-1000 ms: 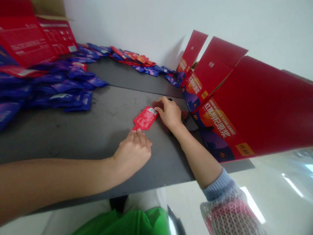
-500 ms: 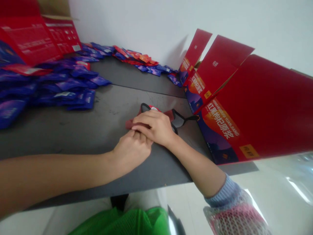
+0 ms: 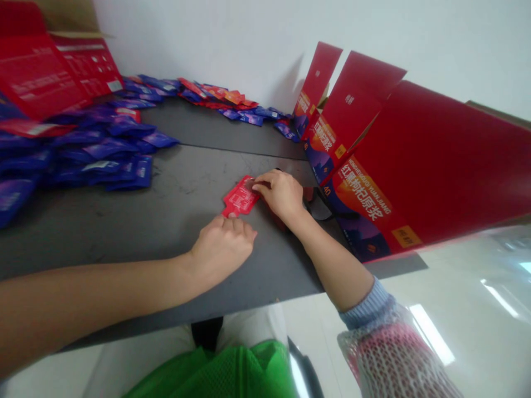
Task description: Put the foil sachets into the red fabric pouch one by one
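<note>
A small red pouch (image 3: pixel 240 197) with pale printing and a narrow neck lies on the dark grey table. My left hand (image 3: pixel 226 242) is closed, its thumb and curled fingers gripping the neck end. Over the pouch's far right corner, the bent fingertips of my right hand (image 3: pixel 282 193) are drawn together; whether they pinch its edge is hard to see. Beneath and right of that hand is a black-framed item (image 3: pixel 321 207) with grey and reddish-brown parts, blurred and partly covered. Its kind does not show.
Red printed cartons (image 3: pixel 373 182) with raised flaps line the right side. Many blue pouches (image 3: pixel 120 146) are heaped at the left before another red carton (image 3: pixel 62 72). Red and blue pouches (image 3: pixel 219 95) run along the wall. The table's front edge (image 3: pixel 199 315) is near my lap.
My right hand has moved right, off my left hand, and the black-framed item has shifted right too. The red pouch, mostly covered before, is now exposed. My left hand keeps its place.
</note>
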The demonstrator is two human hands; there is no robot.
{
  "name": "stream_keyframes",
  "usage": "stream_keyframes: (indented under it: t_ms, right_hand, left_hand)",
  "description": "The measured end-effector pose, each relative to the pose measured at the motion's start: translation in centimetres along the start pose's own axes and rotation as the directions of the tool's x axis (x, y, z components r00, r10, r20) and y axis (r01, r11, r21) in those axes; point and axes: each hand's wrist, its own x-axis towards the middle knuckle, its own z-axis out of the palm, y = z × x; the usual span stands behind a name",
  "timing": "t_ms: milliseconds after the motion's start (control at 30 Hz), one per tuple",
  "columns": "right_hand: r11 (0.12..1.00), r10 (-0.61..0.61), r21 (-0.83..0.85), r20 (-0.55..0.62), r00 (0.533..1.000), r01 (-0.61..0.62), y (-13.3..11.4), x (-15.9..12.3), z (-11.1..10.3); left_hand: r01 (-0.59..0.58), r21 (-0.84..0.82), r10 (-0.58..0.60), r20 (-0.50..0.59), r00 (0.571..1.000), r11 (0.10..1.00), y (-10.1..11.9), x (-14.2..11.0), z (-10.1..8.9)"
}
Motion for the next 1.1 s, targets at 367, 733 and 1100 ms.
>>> stream_keyframes:
  t_ms: [367, 733, 1100]
  right_hand:
    - [0.966, -0.194, 0.161, -0.076, 0.978, 0.204, 1.0, 0.8, -0.3]
    - [0.91, -0.415, 0.069, 0.136, 0.9, 0.409, -0.6, 0.5, 0.0]
    - [0.982, 0.104, -0.161, 0.018, 0.994, -0.1, 0.7, 2.2, 1.5]
  left_hand:
    - [-0.06, 0.035, 0.061, -0.048, 0.997, 0.998, -0.4, -0.2, 0.3]
    - [-0.013, 0.016, 0.013, -0.006, 1.0, 1.0, 0.0, 0.1, 0.0]
    - [-0.016, 0.058, 0.01, 0.101, 0.995, 0.998, 0.5, 0.1, -0.3]
